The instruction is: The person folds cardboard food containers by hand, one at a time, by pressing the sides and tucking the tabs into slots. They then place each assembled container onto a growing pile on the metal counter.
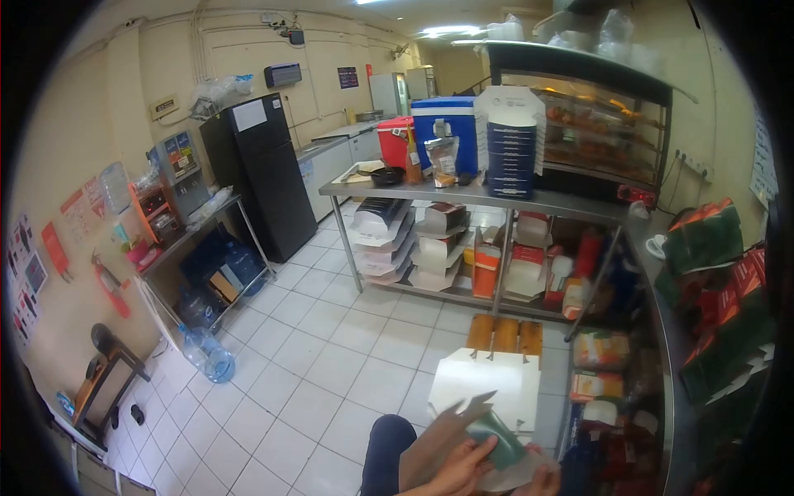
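Observation:
At the bottom of the head view, my left hand [465, 468] presses its fingers on a green and brown folded card piece [502, 446]. The thumb and fingers of my right hand [542, 478] pinch the right edge of the same piece. Brown flaps of it stick up at the left, above my knee. Just beyond my hands, flat white card sheets [484, 380] lie on a wooden slatted surface [506, 332].
A metal table [463, 194] ahead bears stacked blue boxes [511, 161], a blue cooler [444, 132] and a red cooler [394, 142]. Folded cartons fill its lower shelf. Green and red boxes [703, 236] stand on the right counter. A water bottle [208, 355] lies on the floor, left.

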Demonstrator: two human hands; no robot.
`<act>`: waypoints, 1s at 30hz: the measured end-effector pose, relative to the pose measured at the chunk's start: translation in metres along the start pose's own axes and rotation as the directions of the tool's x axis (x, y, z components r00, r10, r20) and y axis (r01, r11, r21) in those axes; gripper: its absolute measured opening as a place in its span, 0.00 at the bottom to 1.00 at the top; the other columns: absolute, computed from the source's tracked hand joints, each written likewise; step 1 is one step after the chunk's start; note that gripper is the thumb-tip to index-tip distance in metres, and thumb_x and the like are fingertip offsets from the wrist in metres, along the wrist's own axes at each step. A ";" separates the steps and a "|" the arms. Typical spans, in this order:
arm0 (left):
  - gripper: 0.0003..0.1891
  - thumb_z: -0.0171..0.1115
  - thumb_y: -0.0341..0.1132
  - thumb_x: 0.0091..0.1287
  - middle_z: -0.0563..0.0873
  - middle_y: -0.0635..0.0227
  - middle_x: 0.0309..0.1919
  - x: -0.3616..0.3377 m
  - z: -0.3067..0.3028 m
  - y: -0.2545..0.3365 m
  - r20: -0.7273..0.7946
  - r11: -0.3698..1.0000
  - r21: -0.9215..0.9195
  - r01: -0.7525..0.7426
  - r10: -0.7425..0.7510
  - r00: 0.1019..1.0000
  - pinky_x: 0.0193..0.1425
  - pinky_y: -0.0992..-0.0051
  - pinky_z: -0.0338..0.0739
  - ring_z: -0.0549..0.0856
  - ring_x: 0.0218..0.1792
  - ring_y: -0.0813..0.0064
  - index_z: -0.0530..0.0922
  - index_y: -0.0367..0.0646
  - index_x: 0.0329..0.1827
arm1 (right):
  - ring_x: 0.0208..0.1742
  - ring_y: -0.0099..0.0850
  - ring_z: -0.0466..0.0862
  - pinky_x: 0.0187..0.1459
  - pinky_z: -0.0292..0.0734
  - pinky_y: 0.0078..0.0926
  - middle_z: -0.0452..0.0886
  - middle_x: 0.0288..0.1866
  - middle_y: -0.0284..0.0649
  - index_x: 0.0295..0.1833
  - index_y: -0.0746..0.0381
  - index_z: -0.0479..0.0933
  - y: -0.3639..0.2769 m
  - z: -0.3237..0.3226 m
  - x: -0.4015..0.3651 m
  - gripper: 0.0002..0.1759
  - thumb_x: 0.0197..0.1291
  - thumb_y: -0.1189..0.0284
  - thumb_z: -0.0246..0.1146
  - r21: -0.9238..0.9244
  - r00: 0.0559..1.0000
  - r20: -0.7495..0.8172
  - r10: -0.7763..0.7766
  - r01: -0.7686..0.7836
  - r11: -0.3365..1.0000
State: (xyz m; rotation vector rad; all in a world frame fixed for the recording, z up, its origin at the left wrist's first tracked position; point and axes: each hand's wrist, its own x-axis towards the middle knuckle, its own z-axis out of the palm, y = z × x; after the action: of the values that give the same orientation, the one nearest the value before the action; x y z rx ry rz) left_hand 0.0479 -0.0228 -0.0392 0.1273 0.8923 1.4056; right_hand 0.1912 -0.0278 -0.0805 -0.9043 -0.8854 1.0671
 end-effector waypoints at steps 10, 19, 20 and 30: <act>0.18 0.57 0.40 0.83 0.74 0.74 0.25 -0.015 -0.026 -0.037 0.136 0.817 0.427 -0.387 0.365 0.921 0.32 0.74 0.67 0.70 0.25 0.79 0.76 0.42 0.31 | 0.68 0.56 0.81 0.66 0.80 0.46 0.76 0.71 0.62 0.58 0.67 0.87 -0.014 -0.006 -0.007 0.24 0.62 0.63 0.77 -0.262 0.876 0.360 -0.322 0.426 0.866; 0.19 0.58 0.31 0.80 0.87 0.60 0.56 -0.049 -0.002 0.013 0.409 0.580 0.612 -0.538 0.350 0.843 0.58 0.76 0.79 0.84 0.54 0.75 0.76 0.30 0.69 | 0.65 0.49 0.82 0.66 0.76 0.46 0.73 0.73 0.61 0.74 0.67 0.70 0.000 0.015 -0.033 0.33 0.75 0.54 0.64 -0.210 0.889 0.200 -0.412 0.449 0.868; 0.17 0.57 0.31 0.80 0.89 0.61 0.51 -0.048 -0.009 0.019 0.375 0.648 0.583 -0.490 0.320 0.870 0.56 0.77 0.79 0.85 0.51 0.77 0.79 0.30 0.66 | 0.67 0.45 0.80 0.68 0.73 0.42 0.70 0.74 0.59 0.73 0.70 0.67 0.003 0.009 -0.033 0.31 0.78 0.57 0.60 -0.115 0.918 0.179 -0.355 0.377 0.919; 0.20 0.64 0.43 0.75 0.83 0.64 0.31 -0.030 -0.041 0.030 0.540 0.482 0.526 -0.701 0.447 0.713 0.47 0.71 0.71 0.79 0.40 0.70 0.80 0.32 0.35 | 0.76 0.44 0.69 0.76 0.63 0.41 0.66 0.74 0.50 0.67 0.61 0.81 -0.021 -0.006 0.013 0.23 0.81 0.57 0.54 -0.311 0.967 0.114 -0.230 0.254 0.916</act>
State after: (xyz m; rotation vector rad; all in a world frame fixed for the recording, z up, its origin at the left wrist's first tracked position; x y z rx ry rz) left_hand 0.0025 -0.0604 -0.0363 1.3693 1.1112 1.5063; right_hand 0.2060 -0.0214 -0.0618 -0.9984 -1.2279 0.7555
